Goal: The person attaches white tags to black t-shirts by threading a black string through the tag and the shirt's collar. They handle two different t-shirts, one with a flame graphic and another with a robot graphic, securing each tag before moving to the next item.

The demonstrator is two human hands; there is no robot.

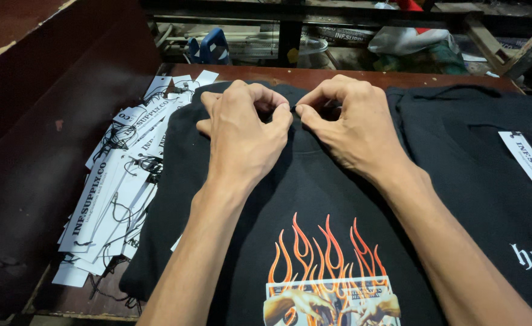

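A black garment [314,199] with an orange flame print [326,265] lies flat in front of me on a dark wooden table [314,75]. My left hand [245,136] and my right hand [353,130] rest side by side at its far edge. Both pinch the black fabric at the neckline, thumbs and forefingers nearly meeting in the middle. What is between the fingertips is too small to make out.
A heap of white paper hang tags with black strings [118,181] lies left of the garment. Another black garment [489,157] with a white tag [528,163] lies at the right. A dark wooden wall [42,108] rises at the left; cluttered shelves stand beyond the table.
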